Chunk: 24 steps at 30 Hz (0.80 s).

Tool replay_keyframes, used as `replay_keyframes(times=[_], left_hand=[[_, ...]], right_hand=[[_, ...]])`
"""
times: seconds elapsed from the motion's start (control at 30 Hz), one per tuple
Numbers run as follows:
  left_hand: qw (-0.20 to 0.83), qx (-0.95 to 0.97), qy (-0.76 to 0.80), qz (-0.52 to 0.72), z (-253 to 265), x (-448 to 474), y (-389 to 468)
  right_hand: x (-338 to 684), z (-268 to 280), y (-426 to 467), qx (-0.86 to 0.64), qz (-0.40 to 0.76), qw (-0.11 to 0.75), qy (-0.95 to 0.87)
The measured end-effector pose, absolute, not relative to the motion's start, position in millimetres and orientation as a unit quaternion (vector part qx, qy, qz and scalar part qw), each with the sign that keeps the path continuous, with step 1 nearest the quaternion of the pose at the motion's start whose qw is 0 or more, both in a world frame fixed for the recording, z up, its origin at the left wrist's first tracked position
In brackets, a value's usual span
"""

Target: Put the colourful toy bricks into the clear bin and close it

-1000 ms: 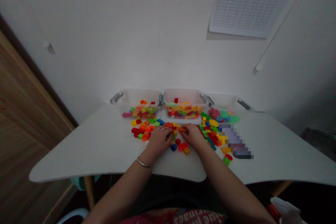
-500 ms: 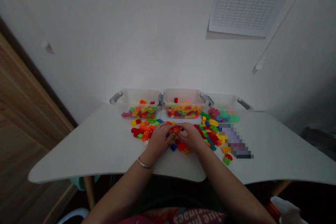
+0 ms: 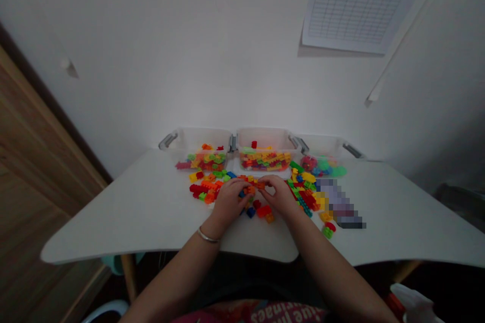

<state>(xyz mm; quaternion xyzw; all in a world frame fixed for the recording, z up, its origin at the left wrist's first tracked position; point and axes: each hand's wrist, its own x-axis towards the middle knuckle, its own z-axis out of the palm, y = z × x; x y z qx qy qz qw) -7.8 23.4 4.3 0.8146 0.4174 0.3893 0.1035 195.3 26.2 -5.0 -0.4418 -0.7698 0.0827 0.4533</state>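
My left hand (image 3: 228, 201), with a bangle at its wrist, is closed on an orange building block (image 3: 249, 190). A blue block (image 3: 241, 194) shows by its fingers; whether it is joined to the orange one I cannot tell. Facing it, my right hand (image 3: 281, 196) pinches a second orange block (image 3: 260, 185) between thumb and fingertips. Only a narrow space separates the two orange pieces. Below the hands lie a dark blue block (image 3: 250, 212), a dark red block (image 3: 257, 204) and a red-orange block (image 3: 264, 211) on the white table (image 3: 151, 212).
Clear bins of colourful blocks stand against the wall: a left bin (image 3: 202, 136), a middle bin (image 3: 265, 136) and a right bin (image 3: 322, 144). Loose blocks (image 3: 206, 187) spread left of my hands, more blocks (image 3: 308, 199) right. A blurred-out flat object (image 3: 341, 204) lies at the right.
My hands have drawn slightly apart. The orange pieces, close together between my fingertips before, now show as two, one at each hand. The loose blocks and bins look unmoved.
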Motion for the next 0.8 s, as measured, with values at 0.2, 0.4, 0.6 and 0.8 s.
replay_keyframes(times=[0.2, 0.4, 0.6, 0.8], left_hand=[[0.088, 0.808, 0.402, 0.422, 3, -8, 23], [0.095, 0.815, 0.384, 0.422, 4, -10, 22], [0.105, 0.818, 0.379, 0.419, 4, -10, 21], [0.104, 0.818, 0.384, 0.414, 2, -9, 21]], right_hand=[[205, 39, 32, -0.464, -0.019, 0.57, -0.678], [223, 79, 59, -0.517, -0.084, 0.581, -0.623], [229, 71, 80, -0.606, -0.102, 0.506, -0.605], [226, 60, 78, -0.605, -0.149, 0.435, -0.65]])
